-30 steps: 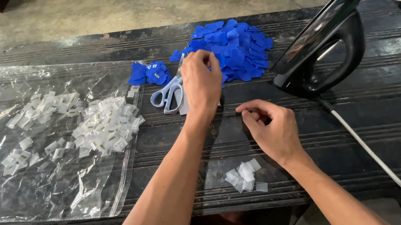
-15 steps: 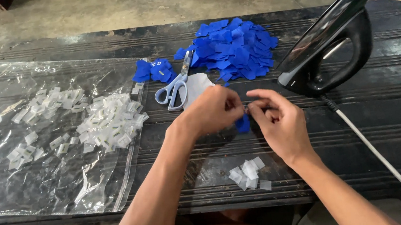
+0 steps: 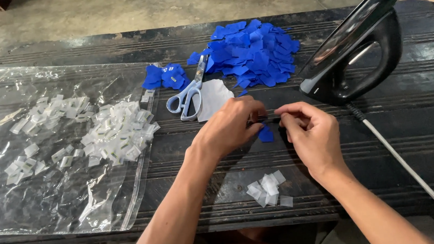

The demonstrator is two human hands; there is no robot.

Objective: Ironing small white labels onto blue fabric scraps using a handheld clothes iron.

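Note:
My left hand (image 3: 230, 128) and my right hand (image 3: 312, 135) meet over the middle of a dark slatted table (image 3: 422, 138). Both pinch a small blue paper piece (image 3: 265, 133) between their fingertips, held just above the tabletop. Below them lies a small heap of clear little bags (image 3: 268, 188). Behind my left hand rest blue-handled scissors (image 3: 188, 93) on a white sheet (image 3: 214, 97).
A big pile of blue pieces (image 3: 253, 53) sits at the back, a smaller blue stack (image 3: 165, 77) beside it. A black iron (image 3: 359, 51) stands tilted at right, its white cord (image 3: 409, 172) trailing forward. A clear plastic sheet (image 3: 54, 199) with several filled bags (image 3: 118, 131) covers the left.
My left hand came back from the scissors and blue pile with a blue piece, and both hands now pinch it together in the middle.

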